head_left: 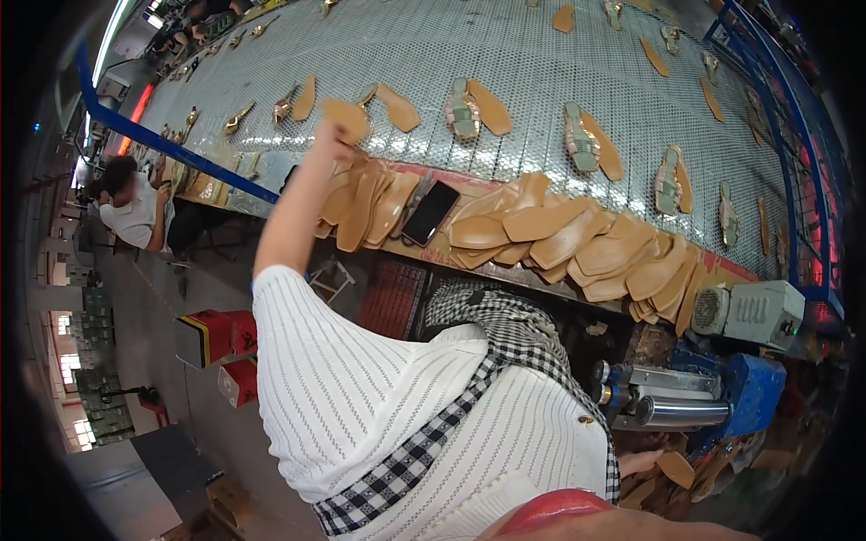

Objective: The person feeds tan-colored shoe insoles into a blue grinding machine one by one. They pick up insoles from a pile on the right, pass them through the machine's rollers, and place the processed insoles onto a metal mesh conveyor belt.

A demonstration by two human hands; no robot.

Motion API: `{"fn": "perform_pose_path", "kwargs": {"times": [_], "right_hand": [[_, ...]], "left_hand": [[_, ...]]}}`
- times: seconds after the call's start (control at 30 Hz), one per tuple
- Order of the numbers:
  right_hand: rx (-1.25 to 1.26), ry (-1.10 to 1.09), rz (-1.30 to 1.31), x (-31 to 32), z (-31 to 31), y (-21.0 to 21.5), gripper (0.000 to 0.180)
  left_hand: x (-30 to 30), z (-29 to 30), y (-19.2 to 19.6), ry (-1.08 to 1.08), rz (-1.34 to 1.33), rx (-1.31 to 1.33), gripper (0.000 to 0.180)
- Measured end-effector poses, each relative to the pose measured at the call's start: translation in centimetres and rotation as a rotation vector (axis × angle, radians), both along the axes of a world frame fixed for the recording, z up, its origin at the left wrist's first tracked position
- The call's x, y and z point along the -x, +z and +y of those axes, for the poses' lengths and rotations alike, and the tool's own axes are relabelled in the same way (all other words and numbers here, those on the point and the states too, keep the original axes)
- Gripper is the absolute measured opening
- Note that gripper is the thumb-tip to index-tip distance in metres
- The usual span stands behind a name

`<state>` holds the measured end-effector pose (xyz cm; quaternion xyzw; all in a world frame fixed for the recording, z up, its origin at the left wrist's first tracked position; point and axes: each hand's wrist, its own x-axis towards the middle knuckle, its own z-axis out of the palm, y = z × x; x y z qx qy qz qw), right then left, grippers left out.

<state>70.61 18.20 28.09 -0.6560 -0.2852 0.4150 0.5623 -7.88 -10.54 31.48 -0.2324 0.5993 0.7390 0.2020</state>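
My left hand (pixel 336 144), slightly blurred, reaches out over the near edge of the mesh conveyor (pixel 361 54). Its fingers are closed on a tan shoe insole (pixel 346 119), which is held above the belt. Beyond it, another tan insole (pixel 397 108) lies beside a strappy sandal part on the mesh. Low on the right, my right hand (pixel 639 462) is partly hidden by my body. A tan insole (pixel 676 469) sticks out from its fingertips, near the blue machine with metal rollers (pixel 681 412).
Overlapping insoles (pixel 577 234) pile along the ledge, with a dark phone (pixel 430 214) among them. Sandals (pixel 464 113) paired with insoles line the belt. A blue frame (pixel 171 149) borders the conveyor. A grey motor (pixel 762 313) stands at right. Another person (pixel 135 212) sits far left.
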Motion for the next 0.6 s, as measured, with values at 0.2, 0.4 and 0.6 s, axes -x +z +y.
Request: {"fn": "perform_pose_path", "kwargs": {"times": [0.2,0.4,0.6], "right_hand": [[0.002,-0.024,-0.090,0.9,-1.0,0.6,0.042],[-0.029,-0.041,-0.224,0.4,-1.2,3.3,0.043],[-0.206,0.185,-0.092,4.0,-0.6,11.8,0.045]], "left_hand": [[8.3,-7.3,5.1,0.553,0.188,0.039,0.029],[3.5,2.5,-3.1,-0.133,-0.117,-0.267,0.041],[-19.6,26.2,2.6,-1.139,-0.078,-0.395,0.049]]}}
